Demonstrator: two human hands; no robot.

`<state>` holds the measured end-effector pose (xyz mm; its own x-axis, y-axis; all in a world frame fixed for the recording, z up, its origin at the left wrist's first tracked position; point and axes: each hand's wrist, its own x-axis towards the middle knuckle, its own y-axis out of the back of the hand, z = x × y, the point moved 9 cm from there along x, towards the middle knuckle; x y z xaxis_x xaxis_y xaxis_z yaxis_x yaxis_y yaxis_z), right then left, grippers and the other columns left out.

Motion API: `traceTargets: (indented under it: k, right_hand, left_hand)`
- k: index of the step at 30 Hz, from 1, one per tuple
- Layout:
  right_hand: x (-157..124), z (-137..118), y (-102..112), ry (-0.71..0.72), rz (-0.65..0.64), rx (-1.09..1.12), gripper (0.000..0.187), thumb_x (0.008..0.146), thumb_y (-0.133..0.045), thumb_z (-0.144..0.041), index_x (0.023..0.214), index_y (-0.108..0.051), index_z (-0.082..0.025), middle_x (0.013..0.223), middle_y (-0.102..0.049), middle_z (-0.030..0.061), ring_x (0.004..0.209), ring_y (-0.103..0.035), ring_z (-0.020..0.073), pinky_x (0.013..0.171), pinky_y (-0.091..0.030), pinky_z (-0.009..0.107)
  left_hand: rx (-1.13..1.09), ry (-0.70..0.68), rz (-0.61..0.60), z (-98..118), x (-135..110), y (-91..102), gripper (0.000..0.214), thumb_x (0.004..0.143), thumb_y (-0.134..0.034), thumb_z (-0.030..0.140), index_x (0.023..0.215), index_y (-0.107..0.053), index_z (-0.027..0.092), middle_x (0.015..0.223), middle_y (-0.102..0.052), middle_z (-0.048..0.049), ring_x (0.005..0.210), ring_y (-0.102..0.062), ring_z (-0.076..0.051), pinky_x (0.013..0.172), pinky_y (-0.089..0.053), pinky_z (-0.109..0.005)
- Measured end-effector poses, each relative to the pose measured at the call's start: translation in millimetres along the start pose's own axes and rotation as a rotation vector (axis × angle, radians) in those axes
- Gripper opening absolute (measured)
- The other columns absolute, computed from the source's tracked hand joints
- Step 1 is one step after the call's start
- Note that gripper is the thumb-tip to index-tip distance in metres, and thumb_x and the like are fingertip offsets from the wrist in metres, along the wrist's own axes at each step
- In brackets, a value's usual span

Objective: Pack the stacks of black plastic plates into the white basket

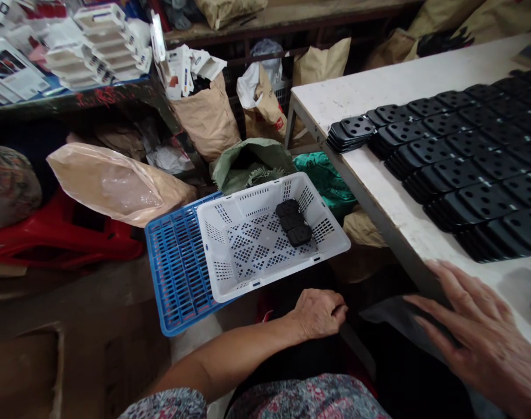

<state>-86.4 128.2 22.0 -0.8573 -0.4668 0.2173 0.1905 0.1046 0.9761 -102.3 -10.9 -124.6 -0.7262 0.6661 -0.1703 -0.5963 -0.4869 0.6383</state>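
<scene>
My left hand [320,314] is curled closed above my lap, just below the white basket; its palm side is hidden, so I cannot tell whether it holds anything. At the table's near edge, my right hand [479,331] has its fingers stretched out and holds nothing that I can see. A thin grey sheet-like thing [385,311] shows beside its fingertips, and I cannot tell whether they touch. Beyond that hand, stacked black plates with round holes [479,203] stand in rows. Several similar black pieces [294,222] lie inside the white plastic basket [230,291].
Beneath the white basket is a blue slatted crate [173,279]. The white table [326,96] has its edge on my right. An open paper sack [117,180], a green sack [230,166] and a red stool [86,233] crowd the floor. Small boxes [103,46] cover another table.
</scene>
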Motion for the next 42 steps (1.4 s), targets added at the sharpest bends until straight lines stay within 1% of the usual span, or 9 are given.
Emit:
traceTargets:
  k: [5, 12, 22, 26, 32, 36, 38, 42]
  right_hand:
    - [-0.4, 1.3, -1.6, -0.008, -0.007, -0.007, 0.033, 0.093, -0.045, -0.036, 0.106, -0.068, -0.016, 0.16, -0.029, 0.0159, 0.143, -0.032, 0.0397, 0.112, -0.03, 0.059]
    - [-1.3, 0.8, -1.9, 0.005, 0.004, -0.016, 0.034, 0.093, -0.044, -0.036, 0.104, -0.07, -0.016, 0.161, -0.027, 0.0159, 0.143, -0.033, 0.0416, 0.111, -0.03, 0.06]
    - [-0.4, -1.5, 0.3, 0.035, 0.018, -0.021, 0.032, 0.093, -0.045, -0.033, 0.105, -0.069, -0.015, 0.161, -0.027, 0.017, 0.144, -0.031, 0.0405, 0.11, -0.031, 0.059]
    - [-0.2, 0.5, -0.2, 0.002, 0.01, -0.011, 0.03, 0.094, -0.045, -0.032, 0.104, -0.069, -0.017, 0.162, -0.025, 0.0149, 0.143, -0.032, 0.0406, 0.11, -0.032, 0.059]
    - [-1.4, 2.2, -2.5, -0.008, -0.006, 0.022, 0.028, 0.092, -0.047, -0.031, 0.107, -0.068, -0.018, 0.163, -0.021, 0.0127, 0.141, -0.034, 0.0464, 0.107, -0.033, 0.065]
    - [-1.5, 3.4, -1.5, -0.017, 0.006, 0.041, 0.026, 0.092, -0.047, -0.029, 0.11, -0.065, -0.021, 0.163, -0.021, 0.011, 0.14, -0.035, 0.0452, 0.105, -0.034, 0.064]
    - [-2.0, 3.9, -1.9, -0.017, 0.007, 0.046, 0.025, 0.092, -0.048, -0.03, 0.11, -0.064, -0.023, 0.164, -0.02, 0.0088, 0.141, -0.035, 0.0444, 0.106, -0.034, 0.064]
    - [-3.4, 5.3, -3.3, -0.024, 0.003, 0.046, 0.026, 0.092, -0.048, -0.03, 0.111, -0.065, -0.023, 0.164, -0.019, 0.0069, 0.141, -0.034, 0.046, 0.108, -0.032, 0.065]
  left_hand:
    - [0.005, 0.013, -0.009, 0.1, -0.1, 0.4, 0.024, 0.091, -0.048, 0.033, 0.091, -0.069, 0.021, 0.093, -0.073, -0.0009, 0.086, -0.067, -0.017, 0.074, -0.052, -0.025]
    - [0.019, 0.009, -0.011, -0.2, 0.4, -0.6, 0.024, 0.091, -0.049, 0.033, 0.091, -0.07, 0.021, 0.092, -0.073, -0.0011, 0.086, -0.067, -0.017, 0.074, -0.052, -0.025]
    - [0.019, 0.0, 0.005, -0.4, 0.0, -1.4, 0.023, 0.09, -0.049, 0.033, 0.093, -0.069, 0.021, 0.092, -0.074, -0.0003, 0.085, -0.068, -0.017, 0.073, -0.051, -0.025]
    - [0.018, -0.001, 0.011, -0.5, 0.5, -1.9, 0.023, 0.091, -0.049, 0.032, 0.093, -0.069, 0.021, 0.092, -0.074, 0.0, 0.084, -0.068, -0.017, 0.072, -0.051, -0.024]
    - [0.03, 0.005, 0.017, 0.3, 0.2, -0.3, 0.023, 0.09, -0.049, 0.032, 0.09, -0.069, 0.02, 0.09, -0.074, -0.0003, 0.083, -0.068, -0.016, 0.073, -0.051, -0.024]
    - [0.037, 0.013, 0.006, 0.8, 0.0, 0.4, 0.023, 0.091, -0.049, 0.032, 0.089, -0.069, 0.02, 0.09, -0.074, -0.0009, 0.084, -0.068, -0.017, 0.073, -0.051, -0.024]
    - [0.036, 0.012, -0.001, 1.1, 0.2, 0.3, 0.022, 0.091, -0.05, 0.031, 0.089, -0.069, 0.02, 0.09, -0.074, -0.0013, 0.085, -0.068, -0.017, 0.073, -0.051, -0.024]
    - [0.029, 0.012, -0.003, 0.5, 0.8, -0.3, 0.022, 0.091, -0.05, 0.03, 0.091, -0.069, 0.02, 0.092, -0.074, -0.0015, 0.086, -0.068, -0.017, 0.075, -0.051, -0.024]
